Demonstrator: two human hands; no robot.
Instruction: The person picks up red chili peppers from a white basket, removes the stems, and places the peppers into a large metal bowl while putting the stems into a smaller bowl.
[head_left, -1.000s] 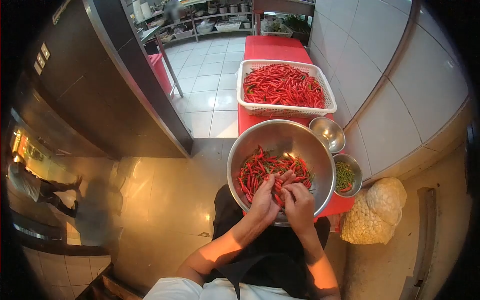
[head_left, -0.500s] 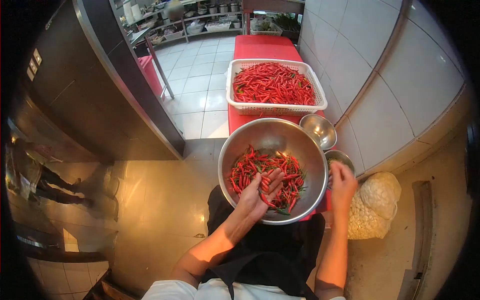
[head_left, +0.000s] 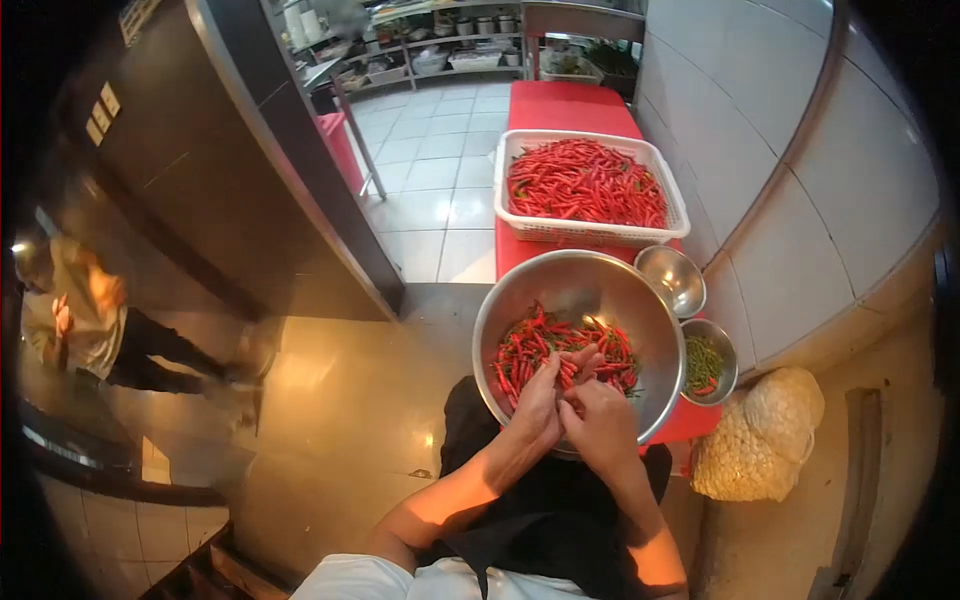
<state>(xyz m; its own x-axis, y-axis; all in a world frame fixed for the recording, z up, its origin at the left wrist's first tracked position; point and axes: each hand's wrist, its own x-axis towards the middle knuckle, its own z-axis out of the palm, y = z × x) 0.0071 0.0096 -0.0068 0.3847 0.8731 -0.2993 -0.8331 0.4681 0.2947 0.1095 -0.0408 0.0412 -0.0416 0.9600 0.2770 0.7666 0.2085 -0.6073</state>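
Note:
A large steel bowl (head_left: 655, 300) stands before me with red chillies (head_left: 525, 345) inside, some with green stems. Over its near side, my left hand (head_left: 537, 405) cups a few red chillies against its palm and fingers. My right hand (head_left: 603, 412) meets it there, fingers pinched together at the left fingers; what lies in the pinch is hidden. To the right, a small steel bowl (head_left: 735, 362) contains green stems and a bit of red chilli. Behind it is another small steel bowl (head_left: 672, 280).
A white plastic basket (head_left: 590, 232) heaped with red chillies rests on the red bench (head_left: 570, 100). At the right wall sits a bulging pale sack (head_left: 755, 440). A dark partition (head_left: 270, 150) rises on the left, and another person (head_left: 110, 320) stands at far left.
My right hand has moved from above the small bowl of stems leftward to my left hand. The green stems now show. The view has shifted, and the other person has come further into sight.

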